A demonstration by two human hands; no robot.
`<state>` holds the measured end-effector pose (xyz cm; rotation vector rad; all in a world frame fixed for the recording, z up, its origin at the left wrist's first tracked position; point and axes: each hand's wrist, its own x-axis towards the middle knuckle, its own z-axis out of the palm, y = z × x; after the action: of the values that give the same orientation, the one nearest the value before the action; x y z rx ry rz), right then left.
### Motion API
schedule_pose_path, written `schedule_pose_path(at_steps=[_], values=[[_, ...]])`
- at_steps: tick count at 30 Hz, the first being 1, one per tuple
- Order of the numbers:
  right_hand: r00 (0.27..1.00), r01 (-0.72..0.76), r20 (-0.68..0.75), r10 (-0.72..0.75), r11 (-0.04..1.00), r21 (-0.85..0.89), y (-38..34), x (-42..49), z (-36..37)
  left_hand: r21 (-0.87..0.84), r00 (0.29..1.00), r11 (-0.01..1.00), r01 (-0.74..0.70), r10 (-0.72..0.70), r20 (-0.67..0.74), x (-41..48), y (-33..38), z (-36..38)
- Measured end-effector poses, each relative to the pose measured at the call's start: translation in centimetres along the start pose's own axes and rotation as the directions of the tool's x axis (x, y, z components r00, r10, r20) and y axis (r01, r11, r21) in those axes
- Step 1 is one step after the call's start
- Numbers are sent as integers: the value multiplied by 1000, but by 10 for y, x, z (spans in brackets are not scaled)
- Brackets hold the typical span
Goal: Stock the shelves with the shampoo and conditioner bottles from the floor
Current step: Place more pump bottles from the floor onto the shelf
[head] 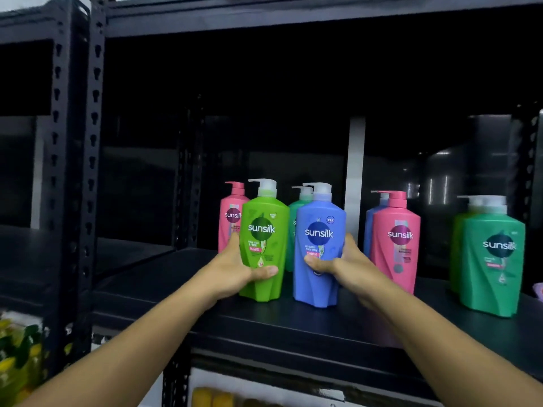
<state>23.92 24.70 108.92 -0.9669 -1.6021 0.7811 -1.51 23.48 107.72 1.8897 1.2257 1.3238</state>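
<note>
Green bottle [264,242] – left hand [235,271] grips | blue bottle [318,251] – right hand [349,265] grips

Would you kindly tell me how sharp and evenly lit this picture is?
Head view: the green bottle and blue bottle in the left hand and right hand are bright, large logos legible, small print soft; behind them the shelf recess is nearly black; the left upright is smeared.

Blurred yellow-and-green packaged goods [17,351] at 8 o'clock, on a lower level. Rounded yellow-orange items [212,397], cut by the frame edge, at 6 o'clock. Torn white label [332,395] at 5 o'clock. Pale vertical strip [355,171] in the dark background, at 3 o'clock near centre. Faint shiny reflections [440,183] beyond it. Small purple object [538,289], largely out of frame, at 4 o'clock.
</note>
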Motion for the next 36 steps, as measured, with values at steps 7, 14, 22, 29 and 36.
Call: schedule_pose_path(at_steps=[7, 14, 22, 29, 36], values=[[1000, -20, -13, 21, 999, 43, 27, 49, 4, 116, 976, 969, 217, -216, -16, 54, -18, -34], [997, -35, 69, 35, 999, 5, 49, 50, -4, 216, 980, 968, 126, -88, -176, 64, -54, -38], [996, -54, 50, 68, 966, -254, 53, 44, -6, 280, 971, 956, 84, -16, -238, 63, -55, -41], [1000, -10, 7, 13, 940, -340, 50, 38, -2, 279, 963, 955, 102, -25, -267, 58, -55, -44], [998, -26, 44, 44, 942, -336, 45, 36, 4, 266, 975, 961, 82, -22, -221, 57, -59, -45]])
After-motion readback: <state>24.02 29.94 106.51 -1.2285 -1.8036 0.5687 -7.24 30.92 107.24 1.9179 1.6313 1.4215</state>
